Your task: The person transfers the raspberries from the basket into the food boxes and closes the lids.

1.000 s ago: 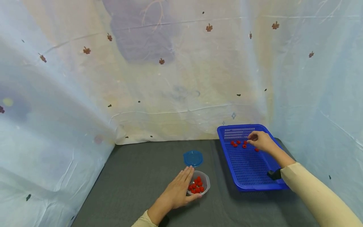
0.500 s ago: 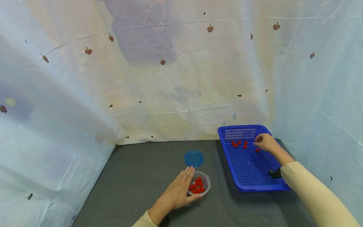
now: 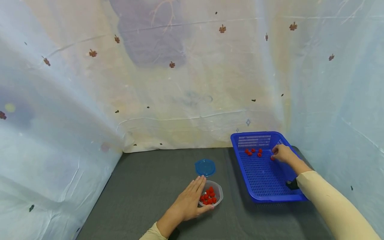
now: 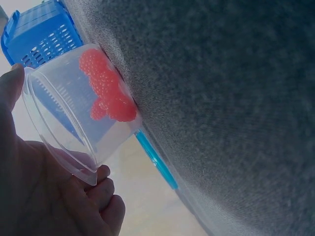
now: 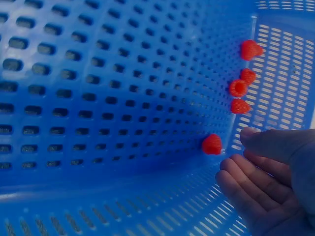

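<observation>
My left hand [image 3: 187,201] lies along the left side of a clear plastic tub [image 3: 220,195], fingers straight, thumb spread along the near rim. Several red raspberries [image 4: 108,86] lie on the tub's bottom. Over the far right part of a blue perforated basket [image 3: 255,199] is my right hand [image 3: 285,155]. Its thumb and fingertips are apart, close to a single raspberry [image 5: 212,144], with nothing between them in the right wrist view. More raspberries [image 5: 239,88] sit near the basket's far wall.
A round blue lid [image 3: 205,167] lies flat on the grey cloth-covered table [image 3: 144,186], just beyond the tub. Patterned curtain sheets [image 3: 192,83] hang behind the table and on both sides. The basket's raised walls surround the right hand's area.
My right hand has shifted right and slightly down inside the basket, from beside the raspberry group to the lone raspberry. The left hand and tub stay in place.
</observation>
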Available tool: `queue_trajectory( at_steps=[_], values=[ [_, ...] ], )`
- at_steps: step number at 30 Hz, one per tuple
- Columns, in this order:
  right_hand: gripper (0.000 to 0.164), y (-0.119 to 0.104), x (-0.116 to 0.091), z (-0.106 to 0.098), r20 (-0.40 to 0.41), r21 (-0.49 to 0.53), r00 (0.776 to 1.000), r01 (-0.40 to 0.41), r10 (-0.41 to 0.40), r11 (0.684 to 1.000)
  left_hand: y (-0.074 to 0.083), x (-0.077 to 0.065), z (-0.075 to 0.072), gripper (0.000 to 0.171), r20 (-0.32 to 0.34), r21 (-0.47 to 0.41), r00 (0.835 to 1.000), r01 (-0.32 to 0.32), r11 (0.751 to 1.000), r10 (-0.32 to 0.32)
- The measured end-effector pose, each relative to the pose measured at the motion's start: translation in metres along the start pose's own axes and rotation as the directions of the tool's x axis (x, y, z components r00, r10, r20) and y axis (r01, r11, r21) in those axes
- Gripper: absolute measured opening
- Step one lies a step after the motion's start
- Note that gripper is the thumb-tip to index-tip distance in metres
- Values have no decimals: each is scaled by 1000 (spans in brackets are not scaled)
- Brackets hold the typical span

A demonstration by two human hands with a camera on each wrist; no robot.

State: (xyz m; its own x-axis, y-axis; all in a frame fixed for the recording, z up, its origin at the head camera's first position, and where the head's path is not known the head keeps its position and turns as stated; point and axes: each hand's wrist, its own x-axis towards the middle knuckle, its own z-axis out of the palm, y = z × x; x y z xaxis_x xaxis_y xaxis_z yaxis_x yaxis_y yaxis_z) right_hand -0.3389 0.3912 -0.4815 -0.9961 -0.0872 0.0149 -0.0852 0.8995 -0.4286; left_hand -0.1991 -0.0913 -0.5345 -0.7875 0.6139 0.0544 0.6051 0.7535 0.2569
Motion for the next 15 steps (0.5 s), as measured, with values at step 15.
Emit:
queue_trajectory(
  at_steps=[15],
  values=[
    [35,2,4,12,45,-68,999,-26,29,997,0,0,2,106,-4,3,1000,-2,1000,2]
  ],
)
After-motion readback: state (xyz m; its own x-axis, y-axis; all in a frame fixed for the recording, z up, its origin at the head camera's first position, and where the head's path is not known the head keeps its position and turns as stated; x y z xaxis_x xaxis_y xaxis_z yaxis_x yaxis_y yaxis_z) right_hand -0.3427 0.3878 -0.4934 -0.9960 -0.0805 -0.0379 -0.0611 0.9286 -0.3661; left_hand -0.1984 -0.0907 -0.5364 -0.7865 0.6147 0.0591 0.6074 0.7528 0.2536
